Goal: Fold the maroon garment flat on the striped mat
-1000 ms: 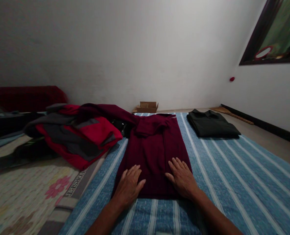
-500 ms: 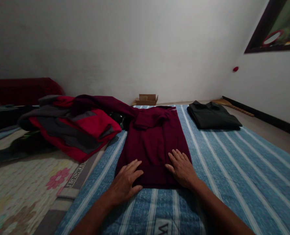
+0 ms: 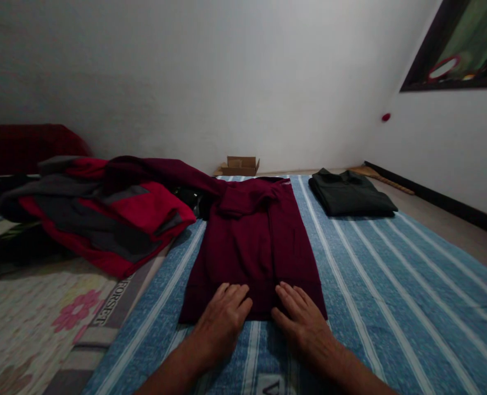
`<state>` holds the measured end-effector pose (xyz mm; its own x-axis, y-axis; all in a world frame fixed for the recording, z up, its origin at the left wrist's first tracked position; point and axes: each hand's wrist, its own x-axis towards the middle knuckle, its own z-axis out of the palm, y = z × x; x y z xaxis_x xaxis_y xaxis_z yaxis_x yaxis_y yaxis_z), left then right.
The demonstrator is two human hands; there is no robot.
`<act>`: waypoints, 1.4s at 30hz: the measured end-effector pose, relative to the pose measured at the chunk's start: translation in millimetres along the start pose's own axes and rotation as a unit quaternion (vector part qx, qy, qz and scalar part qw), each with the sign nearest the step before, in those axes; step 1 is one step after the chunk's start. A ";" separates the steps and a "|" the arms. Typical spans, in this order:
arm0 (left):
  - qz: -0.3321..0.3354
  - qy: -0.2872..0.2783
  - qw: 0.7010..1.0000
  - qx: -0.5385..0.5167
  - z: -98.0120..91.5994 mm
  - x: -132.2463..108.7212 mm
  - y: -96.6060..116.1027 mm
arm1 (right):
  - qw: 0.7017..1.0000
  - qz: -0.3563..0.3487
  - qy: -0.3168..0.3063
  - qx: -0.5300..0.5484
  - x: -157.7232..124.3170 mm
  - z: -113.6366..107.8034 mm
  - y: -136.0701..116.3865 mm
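A maroon sweatshirt lies on the striped bed sheet with its hem toward me. One sleeve is folded over its upper part, while another maroon stretch reaches left across a red and grey jacket. My left hand rests on the hem, left of the middle, fingers stretched forward. On the hem's right part lies my right hand, its fingers also extended and the thumb apart. Neither hand grips the cloth as far as I can see.
A folded dark garment sits at the right on the blue striped sheet. Behind the sweatshirt stands an open cardboard box by the wall. A floral bedcover and dark clothes are at the left.
My right hand has slid toward me, down to the hem. My left hand has shifted slightly right and nearer. The sweatshirt's lower edge looks more spread out, and the view has turned a little right.
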<state>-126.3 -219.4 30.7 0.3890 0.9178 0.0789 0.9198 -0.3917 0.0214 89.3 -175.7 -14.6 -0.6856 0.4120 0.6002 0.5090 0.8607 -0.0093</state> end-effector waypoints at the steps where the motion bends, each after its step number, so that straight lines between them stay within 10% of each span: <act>1: -0.006 -0.015 1.000 0.009 0.6 0.7 2.3 | 1.000 0.001 0.006 -0.008 -1.9 3.5 -1.8; 22: -0.037 -0.075 0.995 0.050 -6.7 5.2 4.9 | 0.987 0.030 -0.119 -0.104 14.3 20.4 -21.1; 42: 0.023 0.045 0.996 0.067 18.2 -6.5 -9.7 | 0.992 0.007 -0.060 -0.115 11.1 23.9 -16.0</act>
<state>-136.8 -220.4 11.9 0.4310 0.8870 0.1655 0.9016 -0.4162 -0.1177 61.1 -177.7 -26.9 -0.7272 0.4687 0.5016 0.6152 0.7692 0.1732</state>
